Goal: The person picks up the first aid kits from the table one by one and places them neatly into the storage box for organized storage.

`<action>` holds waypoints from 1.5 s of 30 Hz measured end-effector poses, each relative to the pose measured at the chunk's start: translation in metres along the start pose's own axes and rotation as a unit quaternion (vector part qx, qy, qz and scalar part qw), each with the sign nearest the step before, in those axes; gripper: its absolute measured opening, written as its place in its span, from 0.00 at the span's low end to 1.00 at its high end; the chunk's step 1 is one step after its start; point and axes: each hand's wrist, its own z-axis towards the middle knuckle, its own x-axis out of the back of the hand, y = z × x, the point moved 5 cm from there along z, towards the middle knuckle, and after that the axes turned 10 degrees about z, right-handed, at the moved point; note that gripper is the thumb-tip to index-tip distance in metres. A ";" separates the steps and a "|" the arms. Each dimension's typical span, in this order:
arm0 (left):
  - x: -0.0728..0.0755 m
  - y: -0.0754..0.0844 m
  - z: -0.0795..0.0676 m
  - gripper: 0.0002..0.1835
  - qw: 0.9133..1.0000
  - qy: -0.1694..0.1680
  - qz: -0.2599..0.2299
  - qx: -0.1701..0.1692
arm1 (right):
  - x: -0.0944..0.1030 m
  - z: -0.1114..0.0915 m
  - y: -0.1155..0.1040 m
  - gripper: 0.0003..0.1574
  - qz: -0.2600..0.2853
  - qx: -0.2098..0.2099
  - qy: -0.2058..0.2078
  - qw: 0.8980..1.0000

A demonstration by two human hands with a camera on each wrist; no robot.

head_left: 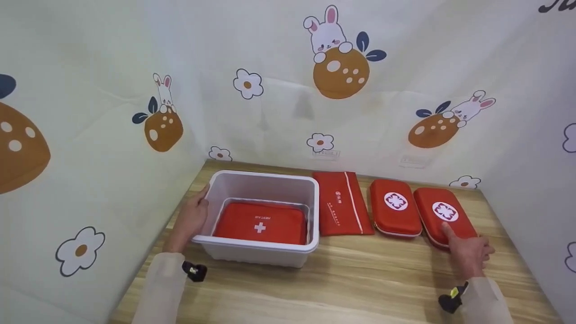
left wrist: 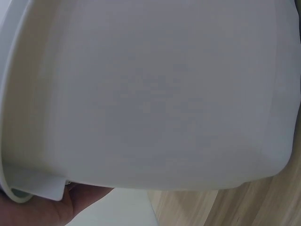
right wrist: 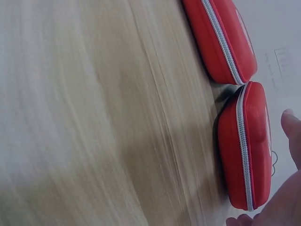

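A white plastic bin (head_left: pixel 257 257) stands on the left of the table with a red first-aid pouch (head_left: pixel 252 220) inside, marked with a white cross. My left hand (head_left: pixel 192 220) grips the bin's left rim; in the left wrist view, the fingers (left wrist: pixel 42 209) show under the rim's corner and the bin wall fills most of the picture. At the far right lies a red zippered case (head_left: pixel 434 204) with a round white emblem. Over its near right corner is my right hand (head_left: pixel 470 252), thumb above the top and fingers by the side. The right wrist view shows the thumb (right wrist: pixel 290 123) apart from the case.
Beside that case lies a second red zippered case (head_left: pixel 390 211) with the same emblem. A flat red pouch (head_left: pixel 342 204) with a white stripe lies between it and the bin. Behind the wooden table (head_left: pixel 360 279) hangs a pale curtain (head_left: pixel 279 54) printed with rabbits and flowers.
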 end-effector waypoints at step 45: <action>-0.003 0.004 0.000 0.29 1.000 -0.013 0.011 0.017 | -0.009 -0.010 0.006 0.72 0.169 -0.111 0.008 0.979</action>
